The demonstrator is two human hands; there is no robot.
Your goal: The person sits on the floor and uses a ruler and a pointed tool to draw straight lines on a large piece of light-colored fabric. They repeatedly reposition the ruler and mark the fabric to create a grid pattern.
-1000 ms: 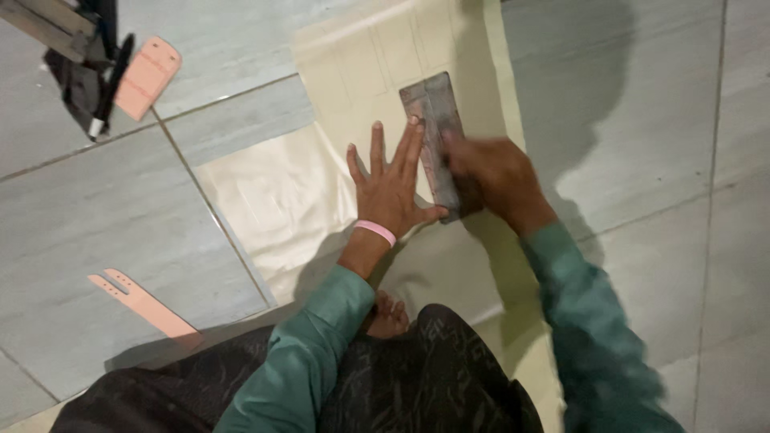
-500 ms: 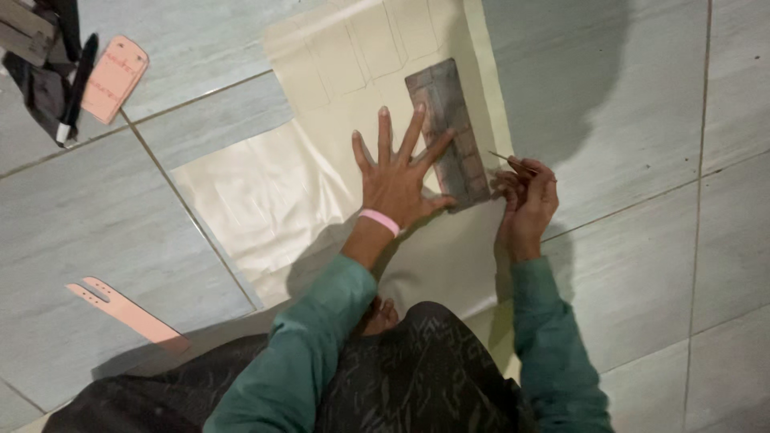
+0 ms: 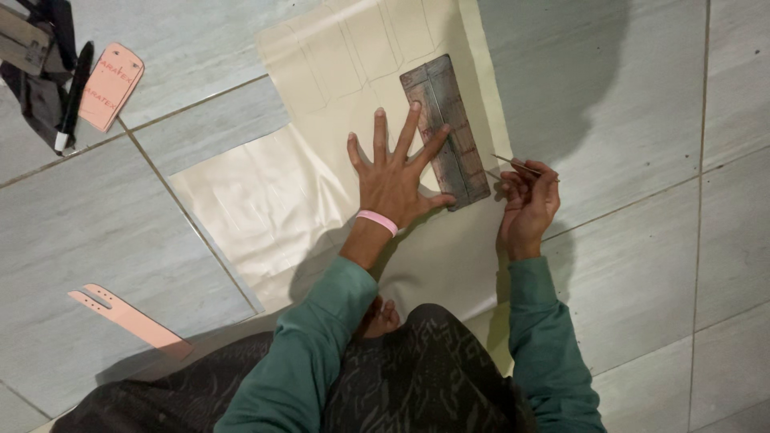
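at the far left edge a dark tool (image 3: 32, 72) lies on the grey tiled floor (image 3: 88, 208), with a black pen (image 3: 74, 92) resting against it. just to its right sits a pink tag-shaped template (image 3: 111, 86) with rounded corners. nearer on the left, a long pink strap piece (image 3: 128, 317) lies slanted across a tile, well apart from the rest.

toward the middle, a cream sheet (image 3: 265, 208) is spread flat on the floor, running from near the person's knees to the far edge of view; faint traced outlines show on its far part. the left hand (image 3: 395, 172) lies on this sheet with fingers spread wide and flat, released, grasping nothing; its index and middle fingertips and its thumb press on a worn, dark rectangular template (image 3: 446, 132). that template lies on the sheet's right part, tilted slightly, its long side running near to far. a pink wristband (image 3: 377, 221) circles the left wrist.

further right, beside the template's near right corner, the right hand (image 3: 528, 200) is clenched around a thin pointed tool (image 3: 517, 165), pinched between fingertips and thumb, its slim shaft sticking out to the far left toward the template's edge. whether the tip touches the sheet cannot be told. both arms wear green sleeves (image 3: 545, 345), over a dark patterned garment (image 3: 417, 377) at the near edge.
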